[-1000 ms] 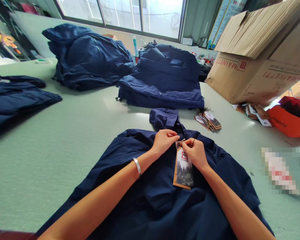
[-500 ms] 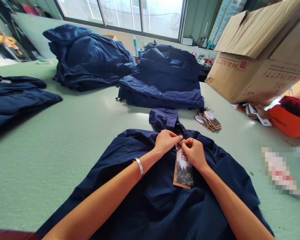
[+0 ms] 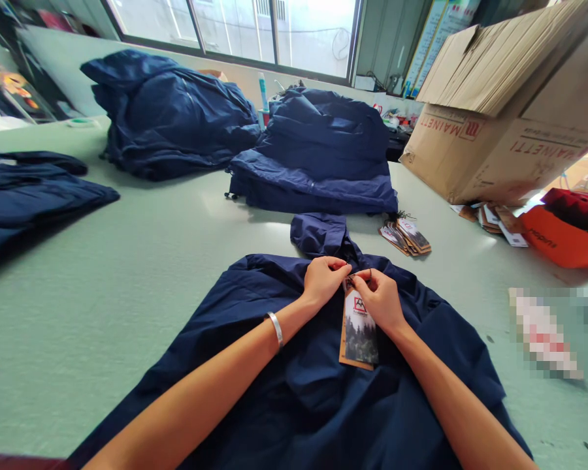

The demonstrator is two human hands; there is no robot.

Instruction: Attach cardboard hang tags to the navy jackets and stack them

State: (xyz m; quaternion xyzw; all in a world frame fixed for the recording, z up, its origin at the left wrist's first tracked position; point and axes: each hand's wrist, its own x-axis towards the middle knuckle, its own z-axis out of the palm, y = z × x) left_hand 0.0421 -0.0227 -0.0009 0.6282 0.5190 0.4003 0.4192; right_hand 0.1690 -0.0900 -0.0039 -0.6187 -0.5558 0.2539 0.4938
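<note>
A navy hooded jacket lies spread in front of me, its hood pointing away. Both hands meet at its neck opening. My right hand pinches the dark string of a hang tag, a bit of which loops above the fingers. That hang tag, printed with a forest and a red logo over a brown card, hangs flat against the jacket's front. My left hand is closed in a pinch just left of it, fingertips nearly touching the right ones. What the left fingertips hold is too small to make out.
Beyond the jacket stand two navy garment piles; another navy garment lies left. Spare hang tags rest right of the hood. A large cardboard box and an orange bag occupy the right side of the green table.
My hands stay at the jacket's neck. The fingertips have shifted slightly around the string, and the right ones have drawn up, so more of the tag's logo shows.
</note>
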